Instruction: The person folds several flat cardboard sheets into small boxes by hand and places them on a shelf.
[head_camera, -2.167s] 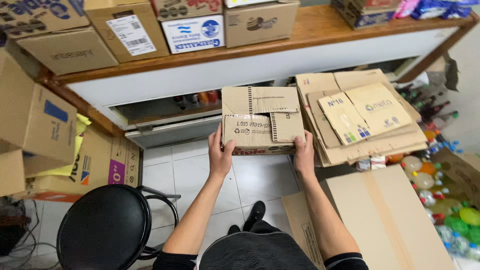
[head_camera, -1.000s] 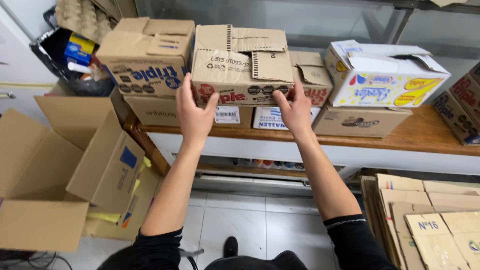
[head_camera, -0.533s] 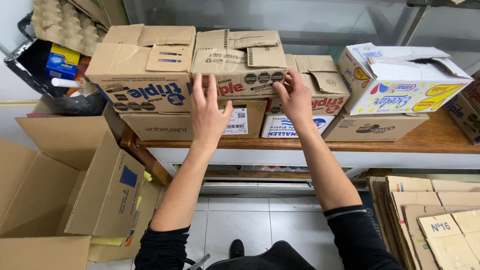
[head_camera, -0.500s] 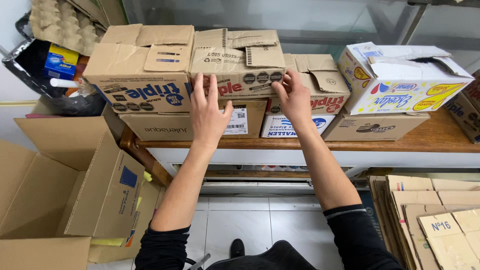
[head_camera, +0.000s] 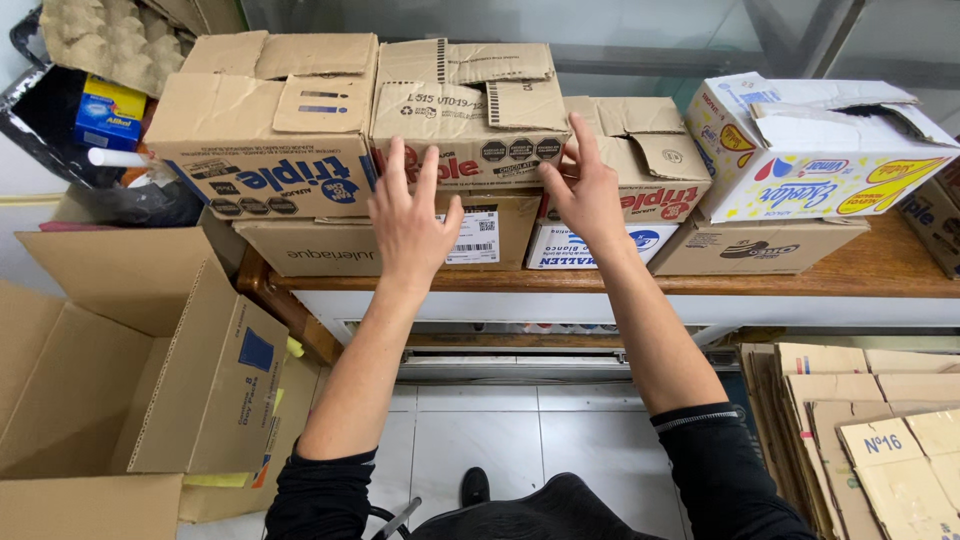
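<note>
**Both hands flat against a box on top of the shelf stack**

The person's left hand (head_camera: 412, 222) and right hand (head_camera: 583, 190) are raised to the near face of a brown cardboard box (head_camera: 468, 115) with closed top flaps. The fingers of both hands are spread apart and extended; they press or rest against the box front and grip nothing.

The box sits in the upper tier of cartons on a wooden shelf (head_camera: 800, 275). It rests on a lower brown carton (head_camera: 330, 255) carrying a white label, just beside a similar brown box (head_camera: 265, 125) on its left and another carton (head_camera: 640, 160) on its right. Farther right stands a white and yellow box (head_camera: 820, 150). A large open carton (head_camera: 150, 370) stands on the floor at the left, and flattened cardboard (head_camera: 870, 430) is piled at the lower right.

The box's long axis appears to run left to right along the shelf edge, its printed front facing the person and its flaps facing up.

As a judgement, the risk lies in the stacking: the box rides on other cartons, so an uneven push from one hand could skew it against its neighbours, or nudge the lower carton. Its loosely folded flaps could also catch and lift.
</note>
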